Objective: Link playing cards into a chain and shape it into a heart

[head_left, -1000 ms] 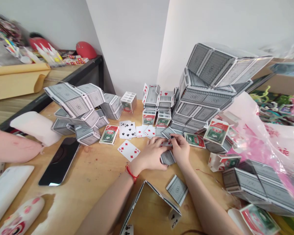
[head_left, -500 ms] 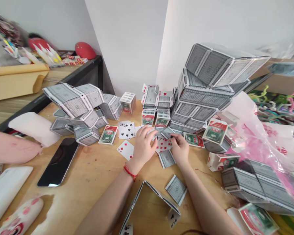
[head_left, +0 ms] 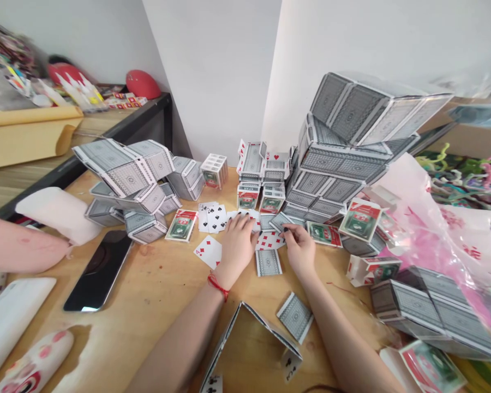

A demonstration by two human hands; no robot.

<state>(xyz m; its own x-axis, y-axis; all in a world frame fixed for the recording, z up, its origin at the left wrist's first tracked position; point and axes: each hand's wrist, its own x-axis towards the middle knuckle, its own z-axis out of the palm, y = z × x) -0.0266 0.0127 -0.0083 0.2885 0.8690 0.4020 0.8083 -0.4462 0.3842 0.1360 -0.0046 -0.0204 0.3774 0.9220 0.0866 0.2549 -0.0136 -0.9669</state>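
Observation:
My left hand (head_left: 239,243) lies over several playing cards in the middle of the table, its fingers spread forward and the thumb apart. Thumb and fingertips of my right hand (head_left: 300,248) pinch the right edge of a red diamonds playing card (head_left: 269,240). Grey-backed cards (head_left: 280,220) lie just beyond it. Nearer to me, a grey-backed folded card (head_left: 269,263) rests between the hands. Left of my left hand are a four of diamonds (head_left: 208,251) and overlapping spade cards (head_left: 215,217). Another folded card (head_left: 295,316) sits by my right forearm.
A tall stack of card-built blocks (head_left: 347,109) rises at the right, a lower one (head_left: 123,169) at the left. A folded card structure (head_left: 249,338) stands in front. Card boxes (head_left: 181,225), a phone (head_left: 98,271) and a plastic bag (head_left: 442,218) surround the work area.
My left hand has moved slightly left, its fingers now flatter over the cards. The near folded card has turned straighter and shifted left. The diamonds card has shifted slightly left.

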